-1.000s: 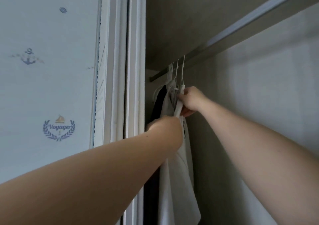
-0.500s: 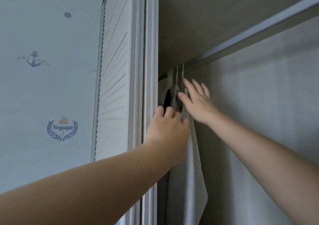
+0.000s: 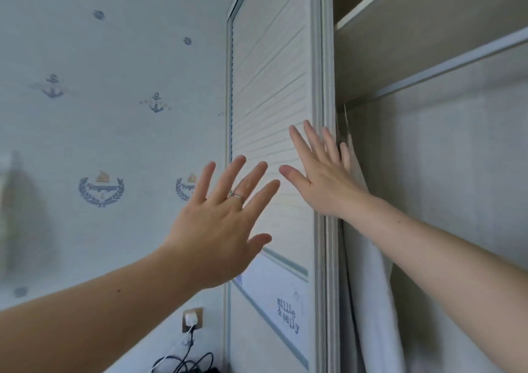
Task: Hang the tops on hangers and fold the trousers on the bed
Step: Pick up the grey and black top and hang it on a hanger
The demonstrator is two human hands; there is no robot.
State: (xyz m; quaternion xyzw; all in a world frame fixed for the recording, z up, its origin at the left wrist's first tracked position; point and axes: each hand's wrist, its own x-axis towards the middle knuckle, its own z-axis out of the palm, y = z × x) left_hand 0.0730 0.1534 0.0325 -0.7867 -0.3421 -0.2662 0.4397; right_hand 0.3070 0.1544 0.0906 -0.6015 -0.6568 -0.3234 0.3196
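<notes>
A white top (image 3: 368, 272) hangs inside the wardrobe, just right of the door frame; its hanger is mostly hidden, and only a thin hook (image 3: 346, 115) shows above. My right hand (image 3: 323, 172) is raised with fingers spread and straight, in front of the frame and beside the top's shoulder, holding nothing. My left hand (image 3: 220, 224) is also spread flat and empty, in front of the slatted door's left edge. A ring sits on one of its fingers. No trousers or bed are in view.
The white slatted wardrobe door (image 3: 271, 72) stands between wall and opening. A shelf (image 3: 428, 29) and a rail (image 3: 457, 58) run across the wardrobe's top. Wallpaper with anchor prints (image 3: 155, 102) covers the left wall. A plugged-in charger (image 3: 191, 319) with cables (image 3: 185, 364) sits low.
Both hands have let go of the hanger and top and pulled back out of the wardrobe, fingers spread. The view has swung left, showing more of the door and wall.
</notes>
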